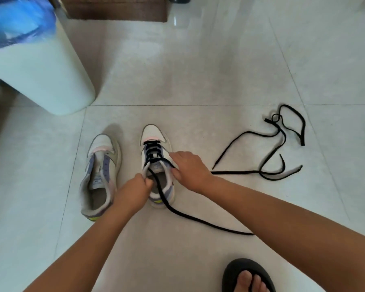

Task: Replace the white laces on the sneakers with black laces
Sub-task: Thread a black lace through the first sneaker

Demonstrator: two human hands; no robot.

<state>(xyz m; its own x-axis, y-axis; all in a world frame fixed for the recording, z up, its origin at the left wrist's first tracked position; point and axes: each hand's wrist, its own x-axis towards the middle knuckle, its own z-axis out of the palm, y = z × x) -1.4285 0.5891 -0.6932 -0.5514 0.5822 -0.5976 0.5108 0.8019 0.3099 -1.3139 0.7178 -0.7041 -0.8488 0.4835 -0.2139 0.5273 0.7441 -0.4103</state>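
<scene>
Two sneakers stand side by side on the tiled floor. The laced sneaker carries a black lace crossed through most of its eyelets. The bare sneaker sits just to its left with empty eyelets and no lace at all. No white lace is in view.

The left hand is at the collar of the laced sneaker, fingers curled and pinching what looks like the lace or the collar edge; which of the two I cannot tell. The right hand rests on the far side of the same collar, fingers bent over the top eyelets and holding the lace there. One loose end of the lace runs from the collar back toward the person and off to the right. A spare lace lies in a loose tangle well to the right of the laced sneaker, and an end near the right wrist may belong to either lace.

The risks from here, as I judge them: a hard tug on one side would leave the two ends uneven. The long trailing end could snag under the sandalled foot near it. The spare lace could knot if pulled up carelessly.
</scene>
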